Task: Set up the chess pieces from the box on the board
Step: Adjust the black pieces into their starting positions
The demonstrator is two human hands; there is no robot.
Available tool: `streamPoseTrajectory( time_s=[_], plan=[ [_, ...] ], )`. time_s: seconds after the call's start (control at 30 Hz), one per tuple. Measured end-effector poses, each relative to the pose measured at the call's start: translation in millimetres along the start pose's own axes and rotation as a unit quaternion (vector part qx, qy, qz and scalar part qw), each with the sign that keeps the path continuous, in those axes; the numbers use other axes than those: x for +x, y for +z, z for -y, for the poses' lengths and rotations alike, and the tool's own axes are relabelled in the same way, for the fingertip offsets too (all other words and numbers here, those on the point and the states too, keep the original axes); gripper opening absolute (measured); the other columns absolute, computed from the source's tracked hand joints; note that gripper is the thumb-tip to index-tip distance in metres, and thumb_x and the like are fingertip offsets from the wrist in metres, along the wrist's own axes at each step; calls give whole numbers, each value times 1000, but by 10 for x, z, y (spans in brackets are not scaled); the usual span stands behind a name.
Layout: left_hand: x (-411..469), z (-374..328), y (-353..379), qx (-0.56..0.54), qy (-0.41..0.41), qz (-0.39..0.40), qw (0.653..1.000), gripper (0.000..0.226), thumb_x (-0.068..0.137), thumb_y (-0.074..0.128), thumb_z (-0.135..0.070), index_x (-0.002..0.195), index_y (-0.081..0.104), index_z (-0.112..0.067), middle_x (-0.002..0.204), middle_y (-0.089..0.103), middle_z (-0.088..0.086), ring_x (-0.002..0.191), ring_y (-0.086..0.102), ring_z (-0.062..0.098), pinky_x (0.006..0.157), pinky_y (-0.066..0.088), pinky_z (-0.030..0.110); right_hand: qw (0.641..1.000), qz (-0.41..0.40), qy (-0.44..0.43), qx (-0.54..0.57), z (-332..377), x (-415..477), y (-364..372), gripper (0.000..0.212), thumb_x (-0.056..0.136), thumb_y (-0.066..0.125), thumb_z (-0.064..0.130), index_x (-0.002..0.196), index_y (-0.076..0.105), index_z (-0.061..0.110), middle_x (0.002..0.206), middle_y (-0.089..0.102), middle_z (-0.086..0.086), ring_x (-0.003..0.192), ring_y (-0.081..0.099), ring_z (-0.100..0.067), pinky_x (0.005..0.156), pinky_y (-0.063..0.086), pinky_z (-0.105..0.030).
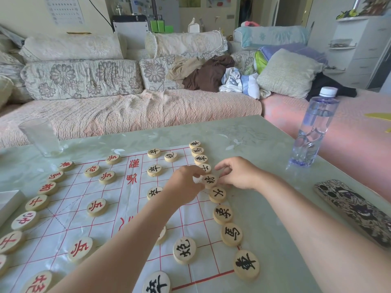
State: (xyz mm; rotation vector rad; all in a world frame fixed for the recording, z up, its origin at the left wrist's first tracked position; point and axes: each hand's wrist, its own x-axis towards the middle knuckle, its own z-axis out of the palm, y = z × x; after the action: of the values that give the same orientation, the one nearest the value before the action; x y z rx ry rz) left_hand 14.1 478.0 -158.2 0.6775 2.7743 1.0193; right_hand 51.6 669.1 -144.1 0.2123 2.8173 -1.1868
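Note:
A thin plastic chess board (118, 210) with red lines lies on the table. Round wooden pieces with red characters (96, 207) stand along its left side and inner rows. Pieces with black characters (231, 234) line its right edge, with more on the inner rows (184, 250). The black general piece (209, 181) sits mid-row on the right edge. My left hand (184, 187) grips its left rim with curled fingers. My right hand (234, 174) pinches its right rim. A corner of the white box (8, 203) shows at the far left.
A clear glass (42, 137) stands at the table's back left. A plastic water bottle (313, 127) stands at the back right, and a patterned phone (355, 210) lies on the right. A sofa with cushions and clothes runs behind the table.

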Motion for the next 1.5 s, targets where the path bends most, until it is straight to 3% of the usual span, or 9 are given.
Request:
streamPoseTrajectory(
  time_s=[0.17, 0.27, 0.37, 0.57, 0.83, 1.03, 1.17, 1.3, 1.5],
  plan=[
    [-175, -64, 2, 42, 16, -2, 999, 19, 86, 63, -22, 104, 64, -27, 97, 60, -9, 78, 56, 11, 65, 46, 22, 999, -15, -7, -50, -23, -257, -69, 25, 86, 64, 8, 98, 69, 29, 96, 72, 3, 62, 60, -3, 56, 42, -14],
    [-270, -113, 16, 25, -5, 32, 999, 20, 85, 64, -26, 105, 64, -26, 94, 65, -11, 79, 58, 12, 68, 48, 23, 995, 7, -11, -99, -38, -422, -4, 30, 88, 63, 12, 112, 70, 28, 102, 70, 8, 69, 56, 1, 57, 39, -11],
    [-344, -144, 39, 35, -18, 52, 998, 20, 83, 64, -27, 103, 64, -32, 100, 67, -11, 86, 62, 15, 74, 52, 26, 992, 9, -28, -119, -24, -510, 65, 33, 88, 66, 14, 119, 70, 25, 104, 69, 7, 84, 59, -9, 69, 42, -18],
    [-393, -156, 23, 29, -11, 55, 998, 24, 85, 62, -20, 108, 66, -29, 109, 64, -13, 74, 55, 10, 57, 42, 20, 992, 5, -24, -124, -8, -533, 112, 32, 83, 77, 34, 113, 68, 28, 95, 62, 7, 82, 57, -11, 59, 38, -16],
    [-378, -107, 54, 11, -9, 24, 1000, 22, 80, 74, -24, 100, 69, -31, 97, 64, -15, 89, 63, 11, 80, 55, 30, 993, 24, -45, -109, 15, -483, 133, 32, 88, 73, 25, 119, 69, 32, 93, 64, 11, 69, 53, 0, 54, 35, -12],
    [-361, -99, 78, 15, -3, 17, 1000, 24, 80, 74, -25, 103, 70, -28, 99, 66, -16, 82, 63, 11, 76, 56, 30, 994, 18, -39, -105, -19, -437, 145, 32, 86, 75, 26, 117, 70, 31, 97, 68, 9, 87, 60, -11, 69, 42, -19],
    [-395, -112, 72, 9, 2, 16, 1000, 29, 81, 72, -22, 108, 68, -30, 106, 66, -15, 87, 62, 10, 78, 54, 29, 994, 15, -38, -101, -1, -467, 131, 32, 86, 75, 27, 117, 68, 32, 95, 67, 9, 85, 59, -9, 63, 38, -16],
    [-490, -129, 57, 35, 24, -20, 999, 38, 83, 65, -16, 118, 61, -31, 110, 58, -11, 88, 58, 11, 74, 47, 24, 997, -13, -25, -76, 26, -559, 71, 28, 89, 71, 31, 117, 67, 28, 95, 63, 10, 90, 59, -11, 74, 42, -21],
    [-701, -234, 27, 105, 29, 11, 994, 18, 90, 51, -27, 100, 65, -30, 104, 61, -8, 93, 59, 15, 76, 51, 29, 992, 12, 30, -125, 44, -779, 67, 27, 83, 72, 44, 96, 76, 21, 98, 73, 1, 95, 67, -19, 86, 55, -31]
  ],
)
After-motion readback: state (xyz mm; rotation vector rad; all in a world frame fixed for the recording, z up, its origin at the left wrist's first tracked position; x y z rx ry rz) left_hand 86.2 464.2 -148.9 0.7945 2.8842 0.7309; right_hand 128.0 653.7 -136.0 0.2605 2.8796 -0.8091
